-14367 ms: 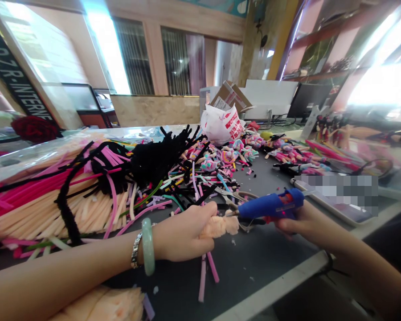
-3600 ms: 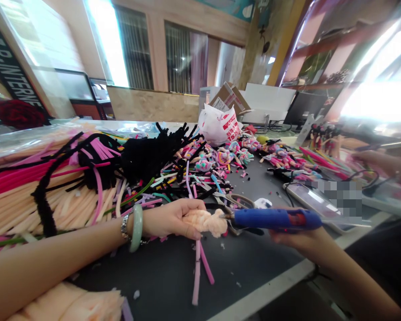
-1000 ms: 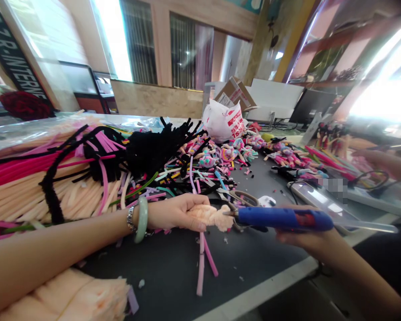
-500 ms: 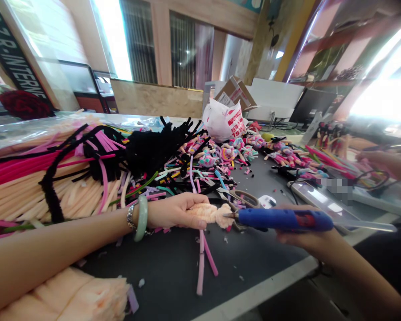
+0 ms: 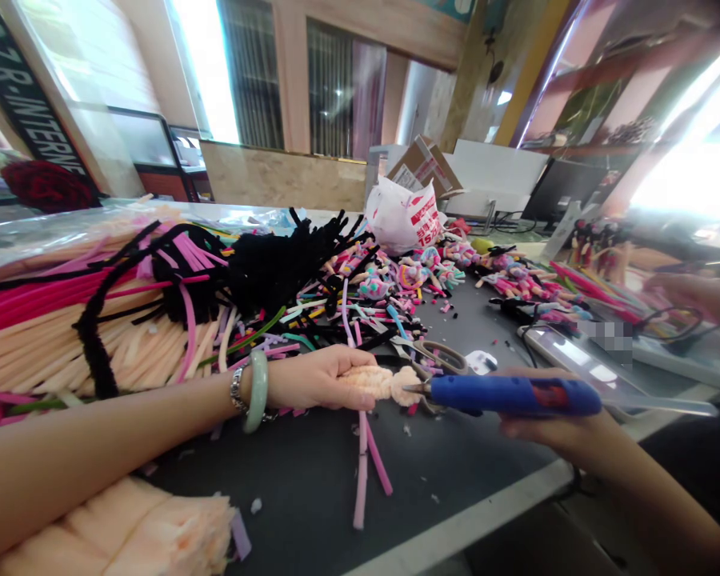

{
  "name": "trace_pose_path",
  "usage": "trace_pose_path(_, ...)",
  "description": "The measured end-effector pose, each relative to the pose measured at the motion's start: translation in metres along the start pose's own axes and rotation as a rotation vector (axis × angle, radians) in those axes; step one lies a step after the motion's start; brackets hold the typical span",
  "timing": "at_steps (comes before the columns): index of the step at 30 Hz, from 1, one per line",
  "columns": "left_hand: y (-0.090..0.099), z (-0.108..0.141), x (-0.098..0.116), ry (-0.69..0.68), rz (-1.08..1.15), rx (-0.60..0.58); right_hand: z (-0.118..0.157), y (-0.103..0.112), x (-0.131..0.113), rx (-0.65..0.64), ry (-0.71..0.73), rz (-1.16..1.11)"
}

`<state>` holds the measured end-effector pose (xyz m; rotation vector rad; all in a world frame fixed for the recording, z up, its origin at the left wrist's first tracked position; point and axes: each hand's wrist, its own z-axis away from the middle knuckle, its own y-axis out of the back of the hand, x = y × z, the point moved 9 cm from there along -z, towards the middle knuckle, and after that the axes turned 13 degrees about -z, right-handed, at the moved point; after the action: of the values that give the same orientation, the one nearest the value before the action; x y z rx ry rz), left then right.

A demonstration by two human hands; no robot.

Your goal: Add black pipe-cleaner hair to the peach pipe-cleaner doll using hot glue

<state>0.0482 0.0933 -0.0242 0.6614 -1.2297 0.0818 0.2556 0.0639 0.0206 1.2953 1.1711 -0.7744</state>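
Note:
Between the thumb and fingers of my left hand is a small peach pipe-cleaner doll body, lying on its side with a rounded end to the right. My right hand is wrapped round a blue glue gun, with a clear glue stick jutting from its back. The metal nozzle touches or nearly touches the rounded end. Below my left hand, pink and mauve pipe cleaners hang down over the dark table. Just behind the nozzle lie scissors.
Bundles of peach pipe cleaners and a black bundle cover the left. Finished-looking small dolls lie in a heap near a white plastic bag. A phone lies at right; a blurred hand of another person is beyond it.
Almost nothing differs. The whole view has shifted very slightly, while the glue gun's nozzle stays at the rounded end of the peach doll body. The other person's blurred hand has moved a little.

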Motion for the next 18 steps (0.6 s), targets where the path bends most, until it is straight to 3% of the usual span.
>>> trace_pose_path(5,-0.001,0.0,-0.003,0.015,-0.003,0.001,0.0,-0.005,-0.006,-0.066,0.026,0.041)
trace_pose_path(18,0.0,0.001,0.004,0.006,-0.015,0.01,0.001,0.007,-0.009,-0.089,0.034,0.139)
